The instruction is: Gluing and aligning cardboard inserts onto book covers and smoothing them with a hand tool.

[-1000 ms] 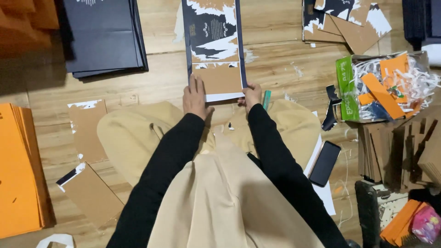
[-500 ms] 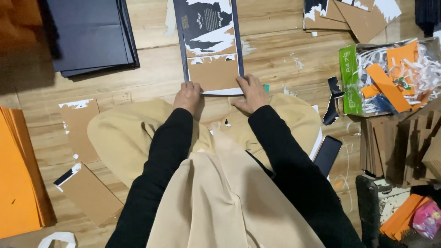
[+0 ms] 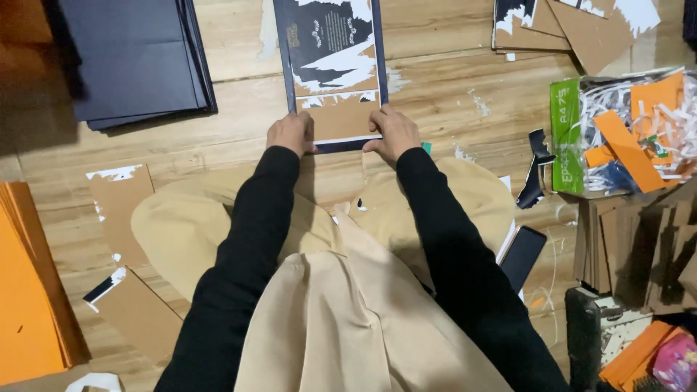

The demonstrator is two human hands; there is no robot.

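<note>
A long dark cardboard panel (image 3: 330,65) with torn white and brown patches lies on the wooden floor in front of my knees. My left hand (image 3: 290,133) grips its near left corner, and my right hand (image 3: 393,131) grips its near right corner. Both hands press down on the near edge, fingers curled over it. My black sleeves reach forward over my beige skirt (image 3: 341,290).
A stack of dark sheets (image 3: 134,58) lies at the far left, orange sheets (image 3: 25,290) at the left edge. Brown card pieces (image 3: 123,210) lie by my left knee. A bag of paper scraps (image 3: 624,131) and a black phone (image 3: 523,255) are to the right.
Both hands have slid apart along the panel's near edge to its corners. The view has shifted, so the panel sits more centred and closer.
</note>
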